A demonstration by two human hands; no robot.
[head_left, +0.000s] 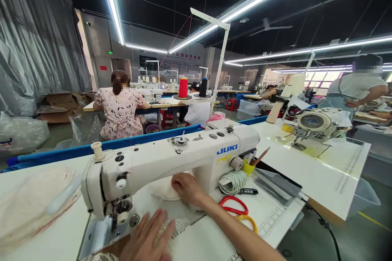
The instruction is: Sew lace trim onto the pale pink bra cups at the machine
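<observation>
At a white sewing machine (171, 157), the left hand (150, 236) spreads flat, gripping nothing visible, while the right hand (185, 187) curls on pale fabric (162, 191) beneath the machine's arm, its hold unclear; keeping cloth smooth and fingertips clear of the needle end (122, 212) seems wise.

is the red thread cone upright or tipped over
Upright: the red thread cone stands vertically on a dark round base, beside the black cone.

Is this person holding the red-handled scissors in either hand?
No, the red scissor handle lies on the white table, apart from both the left hand and the right hand.
</observation>
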